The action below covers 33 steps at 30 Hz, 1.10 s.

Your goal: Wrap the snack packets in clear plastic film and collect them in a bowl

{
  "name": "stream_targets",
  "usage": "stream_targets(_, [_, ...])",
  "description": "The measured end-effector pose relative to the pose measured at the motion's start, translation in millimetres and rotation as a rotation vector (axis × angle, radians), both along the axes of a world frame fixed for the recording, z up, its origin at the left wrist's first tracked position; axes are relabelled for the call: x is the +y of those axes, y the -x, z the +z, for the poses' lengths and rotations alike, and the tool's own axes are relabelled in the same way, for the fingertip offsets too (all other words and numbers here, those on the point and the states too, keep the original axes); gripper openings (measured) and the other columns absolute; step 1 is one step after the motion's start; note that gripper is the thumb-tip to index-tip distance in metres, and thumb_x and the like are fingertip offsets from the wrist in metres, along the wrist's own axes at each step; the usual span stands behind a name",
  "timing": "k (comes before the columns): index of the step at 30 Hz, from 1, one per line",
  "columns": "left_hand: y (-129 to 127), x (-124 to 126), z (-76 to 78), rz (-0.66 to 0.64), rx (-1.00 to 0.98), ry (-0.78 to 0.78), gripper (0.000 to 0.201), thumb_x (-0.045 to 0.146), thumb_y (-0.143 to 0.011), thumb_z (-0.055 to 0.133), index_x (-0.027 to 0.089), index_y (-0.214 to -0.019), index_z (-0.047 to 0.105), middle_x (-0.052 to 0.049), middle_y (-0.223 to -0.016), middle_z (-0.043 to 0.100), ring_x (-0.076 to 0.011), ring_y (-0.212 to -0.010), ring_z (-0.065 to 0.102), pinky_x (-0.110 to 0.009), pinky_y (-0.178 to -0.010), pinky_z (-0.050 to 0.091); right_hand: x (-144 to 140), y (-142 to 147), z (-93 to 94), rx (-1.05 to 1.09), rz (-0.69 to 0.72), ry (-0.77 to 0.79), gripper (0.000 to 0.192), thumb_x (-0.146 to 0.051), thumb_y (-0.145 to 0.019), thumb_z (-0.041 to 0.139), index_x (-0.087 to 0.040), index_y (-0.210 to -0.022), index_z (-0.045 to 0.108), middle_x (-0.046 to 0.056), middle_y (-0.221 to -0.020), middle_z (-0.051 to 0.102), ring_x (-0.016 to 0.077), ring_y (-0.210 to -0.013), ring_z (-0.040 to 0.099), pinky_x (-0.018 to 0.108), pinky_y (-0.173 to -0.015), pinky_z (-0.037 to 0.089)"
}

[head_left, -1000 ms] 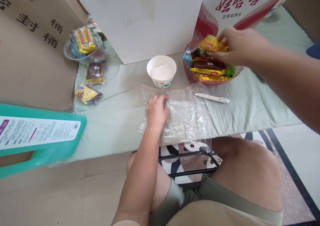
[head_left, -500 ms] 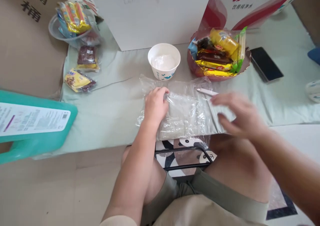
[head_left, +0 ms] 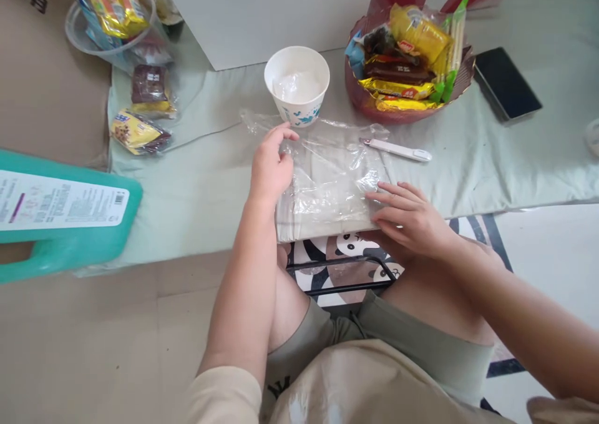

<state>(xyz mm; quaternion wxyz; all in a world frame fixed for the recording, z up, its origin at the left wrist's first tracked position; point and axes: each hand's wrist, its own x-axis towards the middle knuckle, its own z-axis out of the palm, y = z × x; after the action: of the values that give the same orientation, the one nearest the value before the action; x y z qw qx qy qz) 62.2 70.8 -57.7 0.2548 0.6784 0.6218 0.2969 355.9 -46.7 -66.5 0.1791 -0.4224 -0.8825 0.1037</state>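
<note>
A clear plastic bag [head_left: 327,180] lies spread over the pale green cloth at the front edge. On its left side rests my left hand [head_left: 272,165], fingers bent and apart, holding nothing that I can see. My right hand [head_left: 407,215] is at the bag's lower right corner with its fingers spread flat and touching the plastic. A white utility knife [head_left: 397,149] lies across the upper right part of the bag and the cloth. Just behind the bag stands a white paper cup [head_left: 302,108] with blue-green print and some clear plastic inside.
A dark red bowl [head_left: 360,102] of wrapped snacks stands behind the knife, with a black phone [head_left: 508,83] to its right. Snack packs [head_left: 140,130] and a clear tub [head_left: 75,34] are at left. A green jug [head_left: 103,236] lies at the left edge; a white box [head_left: 262,18] stands behind.
My right hand has moved from near the knife down and left onto the bag's lower right corner. The knife lies free of it. The camera view has shifted slightly.
</note>
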Motion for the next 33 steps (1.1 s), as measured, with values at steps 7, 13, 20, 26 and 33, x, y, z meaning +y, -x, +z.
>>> stream_targets(7, [3.8,-7.1,14.0,0.056,-0.213,-0.100,0.028,0.006,-0.090,0.052,0.024,-0.105,0.067,-0.002,-0.125,0.074,-0.0183,-0.130,0.066,-0.035,-0.111,0.054,-18.5,5.2,24.2,0.365,-0.115,0.098,0.016,-0.013,-0.088,0.062,-0.029,-0.091,0.065,0.002,-0.104,0.082,0.0303,-0.113,0.077,0.055,-0.106,0.054])
stream_targets(13, [5.9,-68.1,39.9,-0.376,-0.021,0.029,0.035,0.027,-0.076,0.083,0.025,-0.109,0.072,-0.005,-0.133,0.072,-0.0318,-0.142,0.057,-0.049,-0.119,0.049,18.7,21.8,13.8,0.699,-0.364,0.193,0.007,-0.026,-0.093,0.064,-0.028,-0.088,0.069,0.003,-0.095,0.080,0.0260,-0.096,0.077,0.047,-0.090,0.062])
stream_targets(20, [28.0,-73.6,15.1,-0.234,0.105,0.014,0.020,0.014,-0.087,0.061,0.022,-0.094,0.078,-0.005,-0.122,0.078,-0.0229,-0.115,0.073,-0.038,-0.108,0.056,37.1,41.0,-6.0,0.813,-0.301,0.231,0.025,-0.050,-0.094,0.066,-0.030,-0.109,0.064,0.004,-0.095,0.075,0.0233,-0.091,0.073,0.044,-0.089,0.061])
stream_targets(26, [29.0,-54.4,14.0,0.044,-0.187,-0.004,0.017,0.022,-0.091,0.061,0.023,-0.081,0.074,-0.001,-0.084,0.079,-0.0128,-0.079,0.073,-0.023,-0.073,0.059,35.9,25.9,-5.3,0.717,-0.128,0.295,0.070,-0.063,-0.073,0.083,-0.029,-0.127,0.058,0.006,-0.106,0.076,0.0295,-0.105,0.073,0.053,-0.104,0.055])
stream_targets(33, [22.5,-45.5,11.9,0.077,-0.302,0.071,0.017,0.026,-0.093,0.065,0.022,-0.078,0.069,-0.001,-0.079,0.076,-0.0089,-0.063,0.069,-0.018,-0.054,0.052,35.5,24.3,-2.8,0.700,-0.386,0.302,0.026,-0.049,-0.095,0.066,-0.027,-0.083,0.073,0.003,-0.083,0.077,0.0222,-0.081,0.074,0.039,-0.077,0.061])
